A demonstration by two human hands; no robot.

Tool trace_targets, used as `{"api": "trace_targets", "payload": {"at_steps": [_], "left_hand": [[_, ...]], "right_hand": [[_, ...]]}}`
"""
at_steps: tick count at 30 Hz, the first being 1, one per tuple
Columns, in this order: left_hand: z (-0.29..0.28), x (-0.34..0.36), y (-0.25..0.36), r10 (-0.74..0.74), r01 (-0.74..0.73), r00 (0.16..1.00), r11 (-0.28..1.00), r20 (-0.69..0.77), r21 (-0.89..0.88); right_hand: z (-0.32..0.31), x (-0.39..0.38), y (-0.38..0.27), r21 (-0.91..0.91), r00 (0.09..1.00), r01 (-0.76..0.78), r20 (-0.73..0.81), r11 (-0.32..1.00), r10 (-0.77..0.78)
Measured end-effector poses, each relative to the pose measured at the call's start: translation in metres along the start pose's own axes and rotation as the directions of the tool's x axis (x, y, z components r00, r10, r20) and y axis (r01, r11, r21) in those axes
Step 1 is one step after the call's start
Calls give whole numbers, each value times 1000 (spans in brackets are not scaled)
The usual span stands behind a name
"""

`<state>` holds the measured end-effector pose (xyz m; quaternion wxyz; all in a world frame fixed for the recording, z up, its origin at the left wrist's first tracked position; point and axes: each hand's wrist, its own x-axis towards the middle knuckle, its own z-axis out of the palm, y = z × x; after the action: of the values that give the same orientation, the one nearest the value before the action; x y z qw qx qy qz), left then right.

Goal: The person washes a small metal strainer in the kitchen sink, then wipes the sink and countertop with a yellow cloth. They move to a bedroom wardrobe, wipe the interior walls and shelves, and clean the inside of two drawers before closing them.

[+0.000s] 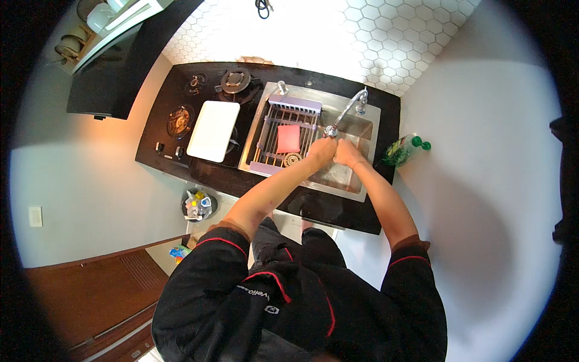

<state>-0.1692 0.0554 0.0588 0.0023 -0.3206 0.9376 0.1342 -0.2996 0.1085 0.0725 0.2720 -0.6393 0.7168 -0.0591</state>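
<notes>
Over the sink [339, 178], faucet head [330, 131] just beside both hands [322, 151].

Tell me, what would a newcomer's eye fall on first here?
Probably the bright pink pad, lying on the lilac-ended rack in the left part of the sink. Next, perhaps, the white rectangular board on the black hob, left of the sink. Then the person's left hand and right hand, close together by the tap.

A white board [213, 131] (round-cornered) lies on the stove [235, 81].
</notes>
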Motion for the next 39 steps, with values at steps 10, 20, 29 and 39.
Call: {"api": "trace_targets", "payload": {"at_steps": [10,20,29,39], "left_hand": [[4,-14,2,-116,130,965,991,237,-44],[7,-23,7,-148,147,989,988,14,52],[-10,-31,-4,-189,215,966,966,175,-144],[16,-34,-14,-174,255,951,909,256,-329]], "right_hand": [[21,-19,-3,-155,999,-24,33,988,30],[44,1,10,93,974,137,-195,986,-117],[13,-14,-29,-151,997,30,-61,988,-40],[25,-7,-21,-326,987,148,-11,934,-161]]}}
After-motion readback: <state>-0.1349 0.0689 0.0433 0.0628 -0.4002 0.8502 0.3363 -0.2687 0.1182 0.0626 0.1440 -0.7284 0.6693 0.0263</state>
